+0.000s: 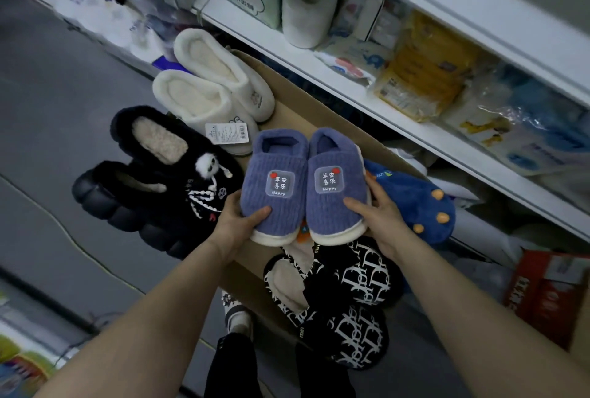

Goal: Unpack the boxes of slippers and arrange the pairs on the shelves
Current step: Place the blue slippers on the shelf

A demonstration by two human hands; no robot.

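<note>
Left hand [238, 225] and right hand [380, 219] grip the blue slippers [303, 193] by the toes, one each, fingers curled beneath and thumbs on top, above the cardboard box [319, 116]. Held only at the toes, one might tip and drop before reaching the shelf [332, 85].

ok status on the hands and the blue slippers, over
Left hand, right hand each grip one of the blue slippers. Pair side by side over cardboard box. Shelf ahead crowded with packets.
</note>
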